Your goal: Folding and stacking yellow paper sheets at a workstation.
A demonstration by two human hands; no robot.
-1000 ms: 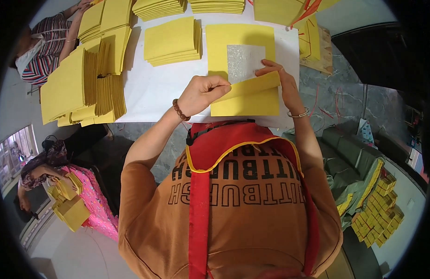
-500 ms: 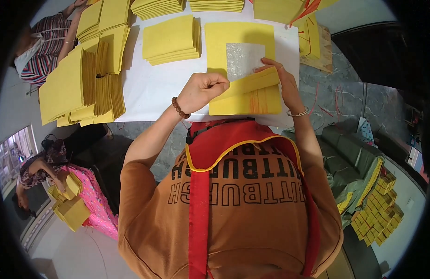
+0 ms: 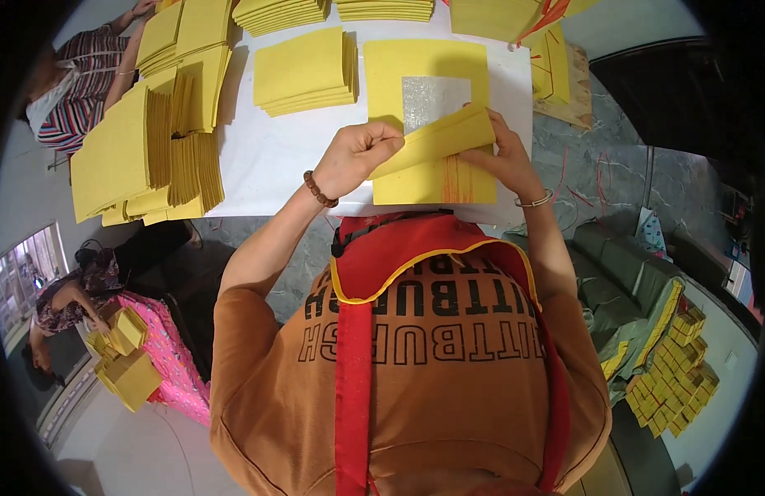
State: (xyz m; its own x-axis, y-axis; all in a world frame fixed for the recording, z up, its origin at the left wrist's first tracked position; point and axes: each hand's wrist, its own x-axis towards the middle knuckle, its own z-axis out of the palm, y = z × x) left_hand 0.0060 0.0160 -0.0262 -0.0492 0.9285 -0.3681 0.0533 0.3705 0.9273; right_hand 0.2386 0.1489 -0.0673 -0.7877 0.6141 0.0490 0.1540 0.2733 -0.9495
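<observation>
On the white-covered table, a folded piece of yellow paper (image 3: pixel 443 140) is raised at a slant between my two hands. My left hand (image 3: pixel 362 151) pinches its left end with thumb and curled fingers. At the right end, my right hand (image 3: pixel 505 155) grips it, fingers behind and thumb along the lower edge. Beneath lies yellow paper (image 3: pixel 384 62) with a silver-grey square (image 3: pixel 424 103), partly hidden by the folded piece. Orange-red streaks (image 3: pixel 461 182) show on the yellow paper near the table's front edge.
A small stack of yellow paper (image 3: pixel 300 70) lies left of the work. Tall yellow stacks (image 3: pixel 118 153) crowd the table's left edge; more stand along the back. People (image 3: pixel 89 74) work at the left. Tied yellow bundles (image 3: pixel 672 372) are piled at the right.
The folded yellow paper is tilted more, its right end raised. My right hand has shifted from the outer edge to grip that end, its thumb now in front.
</observation>
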